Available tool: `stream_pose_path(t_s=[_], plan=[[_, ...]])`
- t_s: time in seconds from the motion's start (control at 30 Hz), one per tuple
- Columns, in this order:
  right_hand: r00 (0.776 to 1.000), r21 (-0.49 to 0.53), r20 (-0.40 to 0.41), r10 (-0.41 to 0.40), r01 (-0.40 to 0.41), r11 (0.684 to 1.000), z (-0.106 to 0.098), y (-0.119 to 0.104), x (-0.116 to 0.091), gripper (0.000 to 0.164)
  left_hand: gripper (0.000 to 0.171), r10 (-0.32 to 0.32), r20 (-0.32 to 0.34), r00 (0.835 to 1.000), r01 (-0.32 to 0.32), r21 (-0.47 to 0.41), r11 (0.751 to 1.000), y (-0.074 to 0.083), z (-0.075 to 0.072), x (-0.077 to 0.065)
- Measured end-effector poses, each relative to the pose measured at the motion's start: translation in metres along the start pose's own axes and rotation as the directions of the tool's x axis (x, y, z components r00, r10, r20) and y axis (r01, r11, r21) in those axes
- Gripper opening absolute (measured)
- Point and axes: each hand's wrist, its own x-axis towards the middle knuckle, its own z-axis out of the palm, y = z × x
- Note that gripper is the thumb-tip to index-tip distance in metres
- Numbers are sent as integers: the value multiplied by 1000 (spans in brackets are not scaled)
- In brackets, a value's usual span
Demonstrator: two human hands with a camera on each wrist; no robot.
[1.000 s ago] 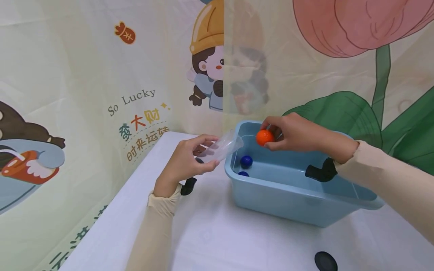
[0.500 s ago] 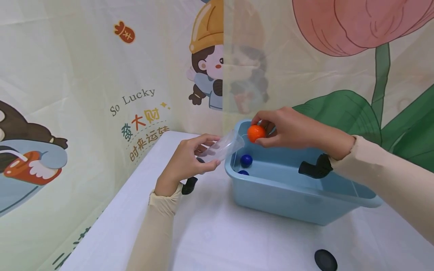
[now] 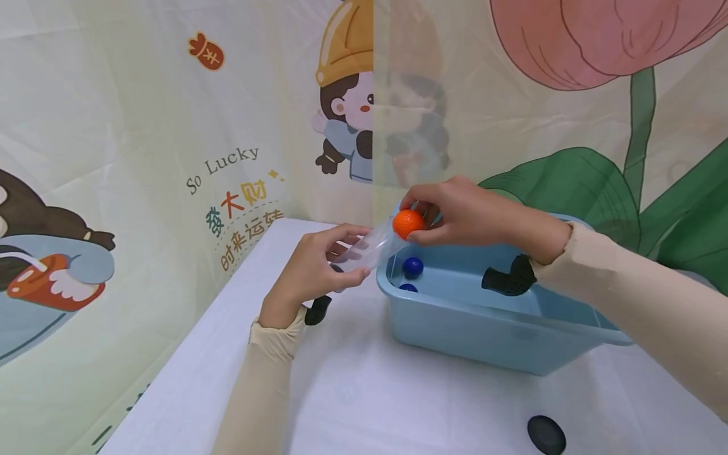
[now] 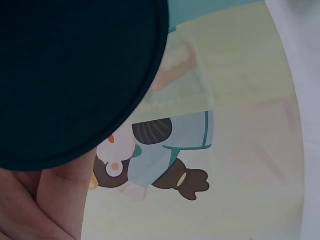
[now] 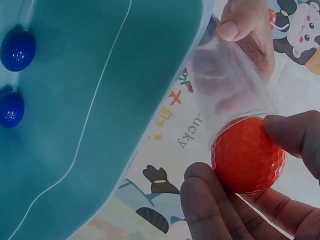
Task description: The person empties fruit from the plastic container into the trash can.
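Observation:
My left hand (image 3: 313,262) grips a clear plastic tube (image 3: 370,249), tilted with its mouth up toward the right. A dark round end (image 4: 75,75) of the tube fills much of the left wrist view, with part of my fingers (image 4: 60,205) below it. Between thumb and fingertips, my right hand (image 3: 461,212) pinches an orange dimpled golf ball (image 3: 408,224). In the right wrist view the golf ball (image 5: 248,156) sits right at the mouth of the tube (image 5: 225,82). Both hands are by the left end of a light blue plastic tub (image 3: 472,335).
Two blue balls, one nearer the back (image 3: 412,268) and one partly hidden by the rim (image 3: 408,287), lie in the tub's left end. A black disc (image 3: 546,435) lies on the white table (image 3: 364,404) at the front. Printed cloth (image 3: 273,76) hangs behind.
My right hand has moved left with the orange golf ball, from over the tub to the tube's mouth. My left hand and the tube have stayed nearly still.

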Motion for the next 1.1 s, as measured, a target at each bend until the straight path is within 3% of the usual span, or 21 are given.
stream_pose_path(t_s=[0.17,0.73,1.1], plan=[[999,9,18,26,-27,1000,0,-2,1,31,52,5,-6,1000,-5,-11,1000,0,0,0],[1000,38,28,6,-7,999,1,4,-1,36,53,28,-33,999,-28,-1,1000,0,-1,0],[1000,59,26,8,-10,998,4,18,-5,35,53,-15,-39,999,15,3,1000,-1,-2,0]])
